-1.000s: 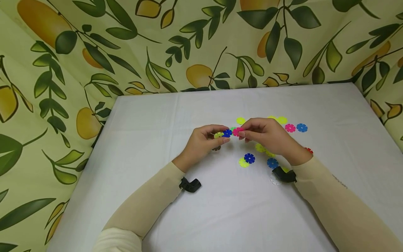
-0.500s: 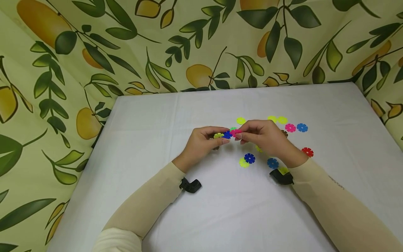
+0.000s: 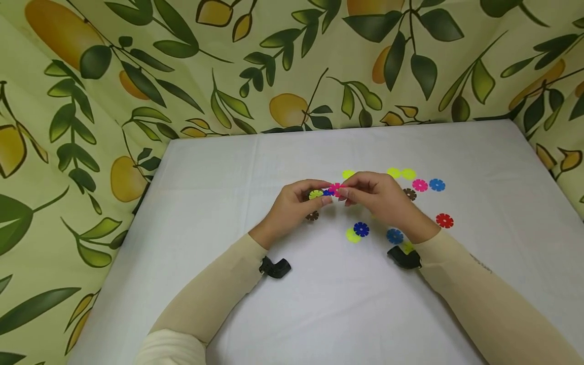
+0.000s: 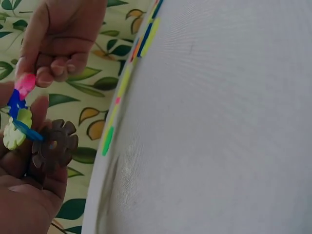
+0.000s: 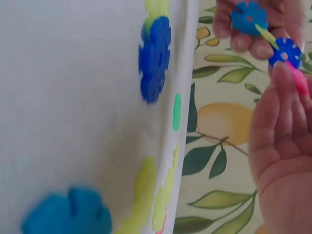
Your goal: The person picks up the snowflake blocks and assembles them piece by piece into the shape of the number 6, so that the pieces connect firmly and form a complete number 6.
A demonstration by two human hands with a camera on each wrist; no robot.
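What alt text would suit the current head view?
A person's left hand holds a yellow disc and blue disc, while the right hand pinches a pink disc against the blue one. Other colourful discs lie on white cloth, with leaf-patterned fabric behind.

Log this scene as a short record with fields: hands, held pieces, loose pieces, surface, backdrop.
Left hand: holds a chain of notched, flower-shaped plastic-looking discs
Chain order: brown disc, light blue disc, yellow disc, dark blue disc
Right hand: pinches a bright pink notched disc
Contact: pink meets dark blue; whether fully slotted, unclear
Loose pieces: several, including a red notched disc
Surface: white cloth-covered table
Backdrop: cream cloth printed with leaves and fruit
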